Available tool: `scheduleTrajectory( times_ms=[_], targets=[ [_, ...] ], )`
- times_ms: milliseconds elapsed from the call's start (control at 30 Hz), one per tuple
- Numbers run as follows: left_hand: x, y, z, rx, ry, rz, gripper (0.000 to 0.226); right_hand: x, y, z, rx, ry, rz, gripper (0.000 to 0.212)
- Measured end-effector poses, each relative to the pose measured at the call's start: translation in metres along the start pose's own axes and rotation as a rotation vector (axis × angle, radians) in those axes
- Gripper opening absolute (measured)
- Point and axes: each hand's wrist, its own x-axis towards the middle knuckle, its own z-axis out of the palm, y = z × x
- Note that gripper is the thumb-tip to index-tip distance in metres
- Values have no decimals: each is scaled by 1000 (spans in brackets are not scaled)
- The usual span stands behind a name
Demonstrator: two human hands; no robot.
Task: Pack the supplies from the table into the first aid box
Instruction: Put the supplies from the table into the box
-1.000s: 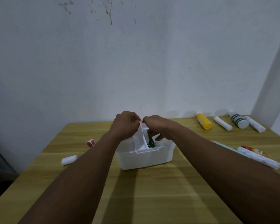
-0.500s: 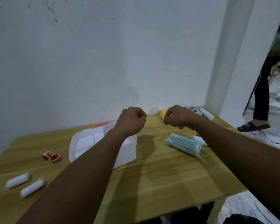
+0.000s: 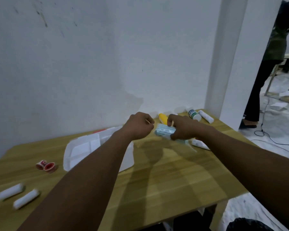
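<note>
Early in the pack, by my read: most supplies are on the table [image 3: 157, 180], not in the first aid box [image 3: 83, 150].

Box: white plastic, lid open, divided compartments showing, sits left of centre and partly hidden behind the left forearm. Can't tell from this angle what is inside.

Outside the box:
- two white gauze rolls [image 3: 18, 196] at the near left, side by side
- two red-and-white tape rolls [image 3: 46, 166] just left of the box
- yellow bottle [image 3: 163, 118], green-and-white bottle [image 3: 193, 114] and another white roll [image 3: 206, 116] along the far edge by the wall
- white tube [image 3: 199, 145] just right of the mask pack

Right hand [image 3: 182, 129] is closed on the pack of teal face masks [image 3: 164, 130], in clear wrap, soft and likely floppy. Whether it's lifted off the table, can't tell.

Left hand [image 3: 138, 126] is curled into a loose fist just beside the pack; whether it pinches anything, can't tell.

Next up is probably masks into the box.
</note>
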Motion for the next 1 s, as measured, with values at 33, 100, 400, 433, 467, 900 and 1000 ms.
scheduleTrajectory(
  times_ms=[33, 100, 400, 433, 467, 900, 1000],
  targets=[
    [0, -5, -12, 7, 34, -12, 18, 2, -9, -10, 27, 26, -41, 46],
    [-5, -19, -36, 19, 102, -35, 20, 5, -31, -28, 58, 40, -139, 48],
    [-64, -99, -99, 102, 354, -200, 26, 4, -146, -21, -215, -14, -464, 47],
    [-70, -105, -100, 105, 354, -211, 26, 4, -154, -15, -273, -24, -473, 46],
    [-75, -110, -101, 107, 354, -218, 26, 4, -159, -9, -325, -35, -478, 45],
    [-87, -127, -98, 100, 359, -203, 24, 22, -190, 25, -181, -335, -415, 43],
    [-89, -129, -97, 102, 361, -199, 24, 24, -187, 26, 32, -383, -298, 36]
  ],
)
